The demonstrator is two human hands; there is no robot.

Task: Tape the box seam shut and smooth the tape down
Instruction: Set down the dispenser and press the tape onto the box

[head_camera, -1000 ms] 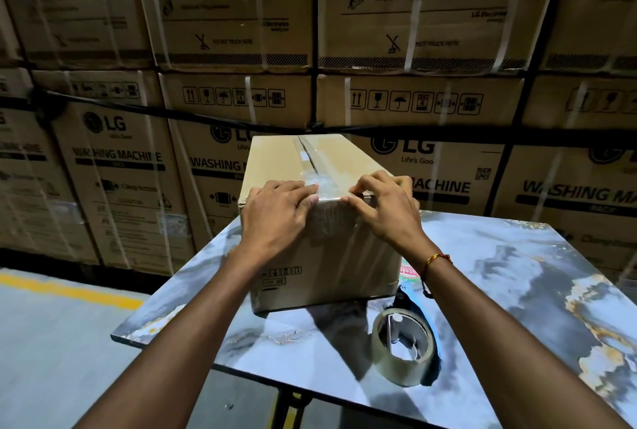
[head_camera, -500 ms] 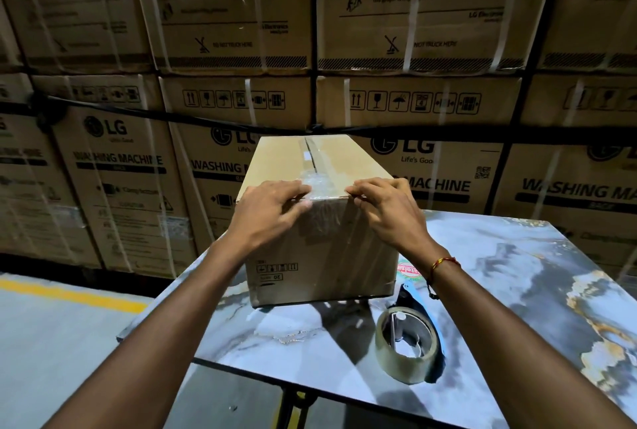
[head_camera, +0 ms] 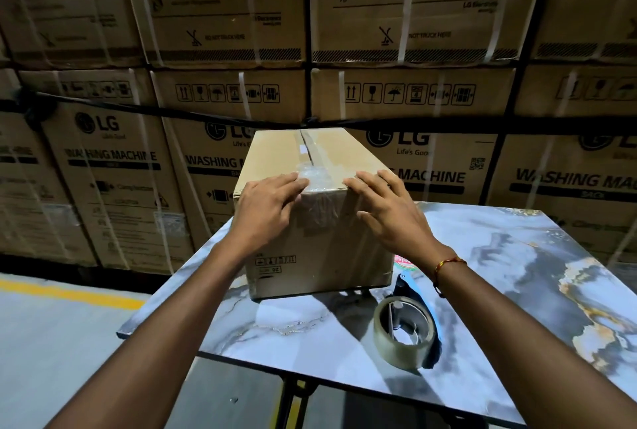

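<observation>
Both hands flat and open now, left hand (head_camera: 272,203) and right hand (head_camera: 387,208) have slid apart off the tape (head_camera: 312,175) on the box (head_camera: 320,246) (still on the table (head_camera: 517,291)), so I reckon smoothing's nearly done.

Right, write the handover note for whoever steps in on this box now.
Left hand: open, flat on the box at its near top edge, fingertips at the tape.
Right hand: open, fingers spread over the same edge, right of the tape.
Tape dispenser: lying on the table, near right of the box.
Done: tape runs along the top seam and folds over the near face.
Left: the near end looks wrinkled; press it flat.
</observation>
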